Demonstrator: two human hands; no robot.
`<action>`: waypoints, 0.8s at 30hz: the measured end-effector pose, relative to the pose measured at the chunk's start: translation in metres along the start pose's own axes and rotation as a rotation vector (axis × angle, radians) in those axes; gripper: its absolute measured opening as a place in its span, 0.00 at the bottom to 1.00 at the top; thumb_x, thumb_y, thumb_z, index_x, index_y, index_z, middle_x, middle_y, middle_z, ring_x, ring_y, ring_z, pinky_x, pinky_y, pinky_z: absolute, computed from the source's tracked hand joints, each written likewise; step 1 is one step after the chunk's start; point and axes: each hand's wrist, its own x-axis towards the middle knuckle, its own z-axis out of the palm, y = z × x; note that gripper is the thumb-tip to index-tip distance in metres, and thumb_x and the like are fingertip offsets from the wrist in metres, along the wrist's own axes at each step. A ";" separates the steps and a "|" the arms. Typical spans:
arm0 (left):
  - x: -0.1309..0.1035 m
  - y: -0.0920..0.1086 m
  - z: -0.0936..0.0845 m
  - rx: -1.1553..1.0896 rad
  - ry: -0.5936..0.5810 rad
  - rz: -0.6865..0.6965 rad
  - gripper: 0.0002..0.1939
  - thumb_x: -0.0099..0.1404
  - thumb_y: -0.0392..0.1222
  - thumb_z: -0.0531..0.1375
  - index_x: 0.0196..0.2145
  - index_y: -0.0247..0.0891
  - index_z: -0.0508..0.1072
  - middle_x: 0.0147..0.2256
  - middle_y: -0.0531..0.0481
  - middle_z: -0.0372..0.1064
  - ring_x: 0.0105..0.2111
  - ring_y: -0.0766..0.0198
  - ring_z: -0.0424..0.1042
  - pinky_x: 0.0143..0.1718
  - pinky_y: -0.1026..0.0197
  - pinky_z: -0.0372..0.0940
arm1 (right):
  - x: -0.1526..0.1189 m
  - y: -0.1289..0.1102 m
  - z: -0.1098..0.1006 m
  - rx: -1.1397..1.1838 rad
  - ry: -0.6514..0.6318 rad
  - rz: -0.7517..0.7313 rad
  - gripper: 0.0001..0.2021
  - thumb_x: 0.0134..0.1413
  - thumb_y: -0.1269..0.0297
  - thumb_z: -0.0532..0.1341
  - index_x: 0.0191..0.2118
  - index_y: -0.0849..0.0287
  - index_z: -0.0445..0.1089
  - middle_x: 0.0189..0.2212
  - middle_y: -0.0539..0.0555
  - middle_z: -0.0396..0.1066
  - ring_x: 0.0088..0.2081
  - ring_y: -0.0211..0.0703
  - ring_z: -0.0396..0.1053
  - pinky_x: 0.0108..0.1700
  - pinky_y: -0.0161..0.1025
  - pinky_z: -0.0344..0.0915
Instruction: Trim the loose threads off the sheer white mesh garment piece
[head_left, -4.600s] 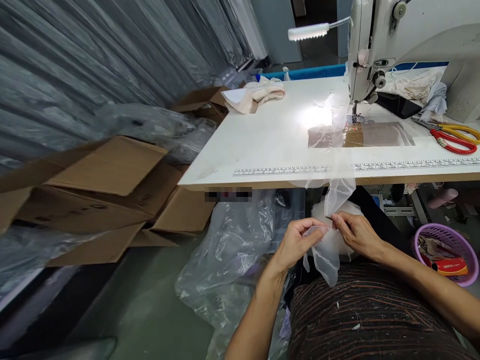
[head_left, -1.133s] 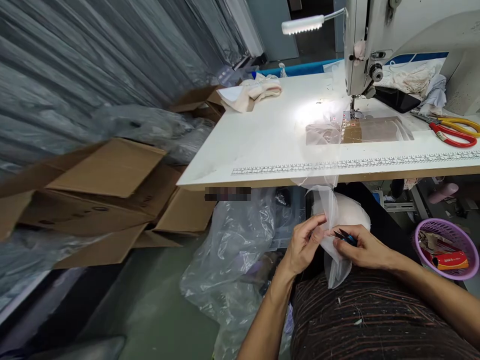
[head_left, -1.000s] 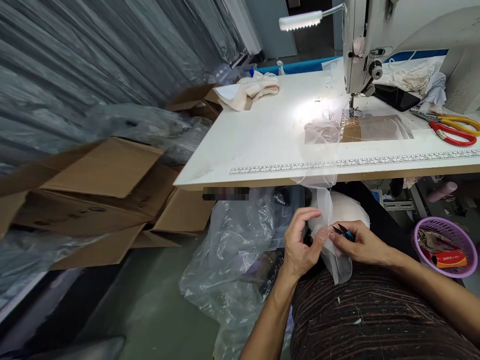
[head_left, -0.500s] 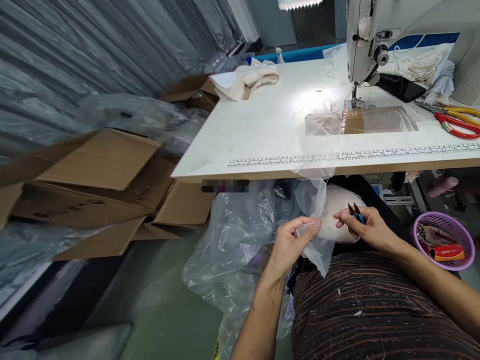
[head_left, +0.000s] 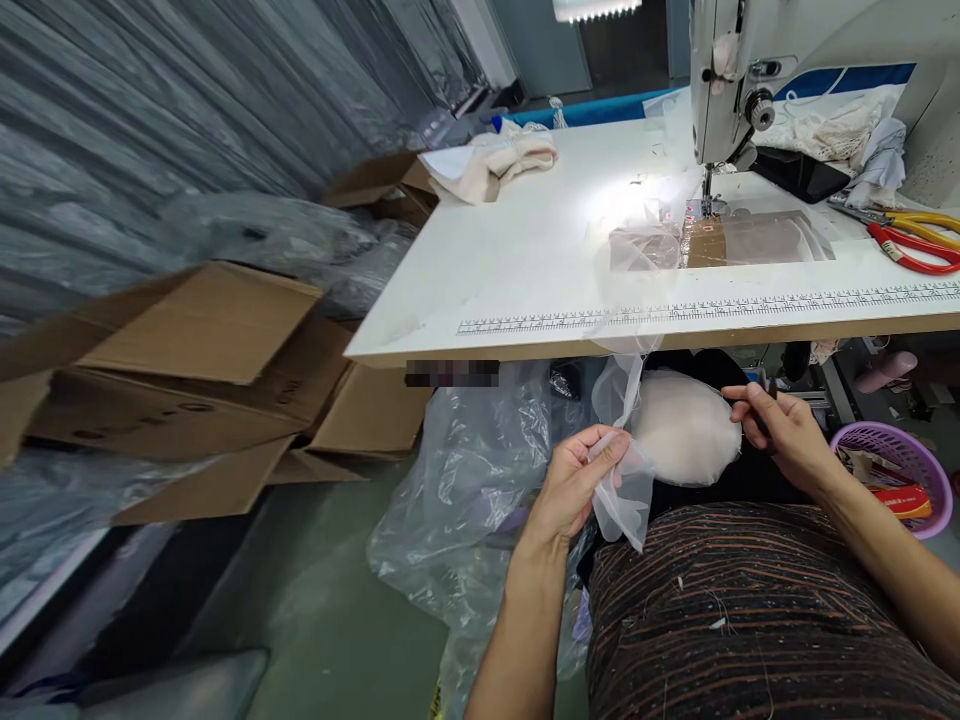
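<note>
Your left hand (head_left: pixel 581 480) is closed in a pinch, thumb pressed against the curled fingers, gripping a sheer white cloth (head_left: pixel 626 505). The forearm rises steeply from the bottom edge, leaning a little right, and the wrist is bent so the fingertips point inward. Your right hand (head_left: pixel 784 430) is held apart from the cloth, its forearm slanting up and left from the right edge. Its index finger points left, the thumb lies over the curled fingers, and a small dark tool (head_left: pixel 773 388) sits in that grip, mostly hidden.

The cloth hangs below your left fingers in a loose fold above your lap, and its upper part runs as a narrow twist to the front edge of the worktop (head_left: pixel 487 260). Between your hands, a rounded pale bundle (head_left: pixel 690 430) rests on your dark-clad leg, just short of your right fingertips.

Farther out, a clear plastic bag (head_left: pixel 472 460) hangs left of your left hand, and a purple basket (head_left: pixel 892 440) stands beyond your right wrist. Above, the sewing machine (head_left: pixel 720 90) stands over the worktop, with red-and-yellow-handled scissors (head_left: pixel 915 245) lying to its right.
</note>
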 end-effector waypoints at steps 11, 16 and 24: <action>-0.014 0.004 0.005 0.297 -0.065 0.177 0.21 0.56 0.57 0.66 0.34 0.34 0.81 0.25 0.48 0.75 0.19 0.70 0.63 0.21 0.67 0.58 | -0.002 -0.002 0.048 -0.595 -0.477 -0.224 0.35 0.66 0.39 0.39 0.36 0.61 0.74 0.20 0.49 0.60 0.23 0.38 0.57 0.29 0.37 0.54; -0.015 0.007 0.006 0.341 -0.091 0.211 0.18 0.57 0.55 0.66 0.33 0.34 0.81 0.25 0.49 0.74 0.19 0.70 0.60 0.20 0.67 0.57 | 0.002 0.000 0.051 -0.704 -0.508 -0.320 0.29 0.69 0.49 0.42 0.33 0.61 0.73 0.23 0.52 0.67 0.25 0.38 0.60 0.30 0.36 0.54; -0.010 0.002 0.006 0.274 -0.061 0.190 0.18 0.55 0.54 0.66 0.27 0.34 0.79 0.21 0.52 0.69 0.19 0.71 0.57 0.20 0.67 0.53 | 0.007 0.007 0.055 -0.666 -0.455 -0.276 0.23 0.67 0.51 0.47 0.34 0.59 0.73 0.23 0.51 0.69 0.25 0.38 0.62 0.29 0.35 0.55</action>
